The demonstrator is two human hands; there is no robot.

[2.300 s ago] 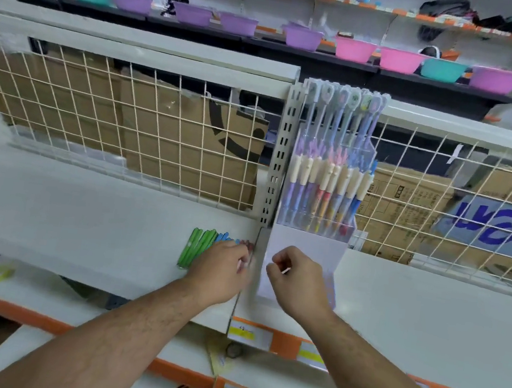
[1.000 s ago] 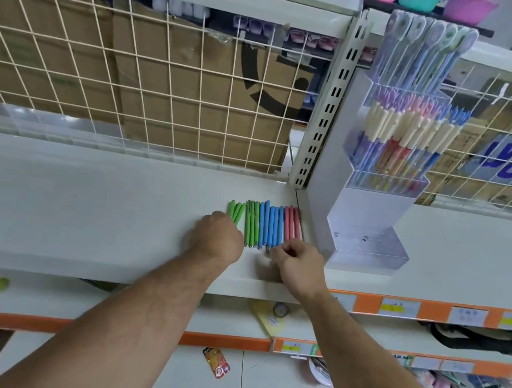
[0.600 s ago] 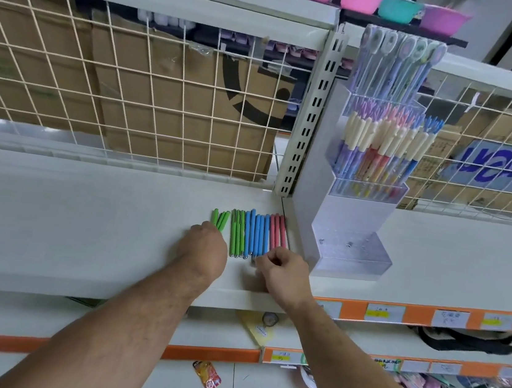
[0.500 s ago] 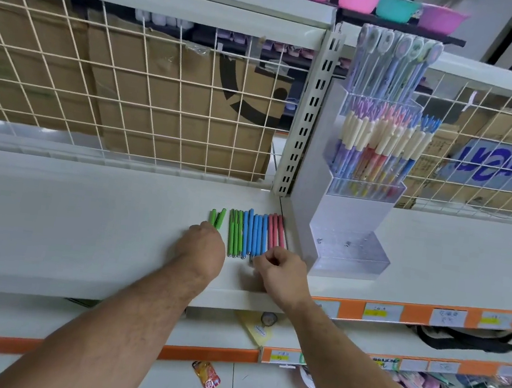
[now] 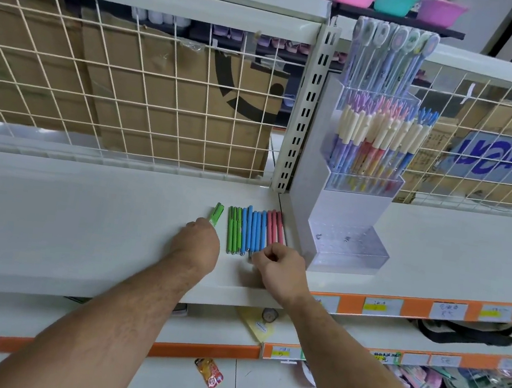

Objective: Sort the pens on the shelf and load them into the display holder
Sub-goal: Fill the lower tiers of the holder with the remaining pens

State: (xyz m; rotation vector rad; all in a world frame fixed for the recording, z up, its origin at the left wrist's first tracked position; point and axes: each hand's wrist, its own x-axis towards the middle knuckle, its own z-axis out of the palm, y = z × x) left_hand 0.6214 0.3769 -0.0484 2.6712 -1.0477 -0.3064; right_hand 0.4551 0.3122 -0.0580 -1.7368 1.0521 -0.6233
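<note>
Shelf (image 5: 66, 228), fingers (image 5: 268, 255) curled on pens (image 5: 252, 228)

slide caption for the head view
Left hand and right hand at a row of green, blue and pink pens on the shelf, beside the display holder.

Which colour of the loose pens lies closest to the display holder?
The pink pens, at the row's right end beside the display holder; the blue pens and green pens lie farther left.

White shelf (image 5: 83, 221), a row of green, blue and pink pens (image 5: 253, 232) just beside the display holder (image 5: 349, 211)
</note>
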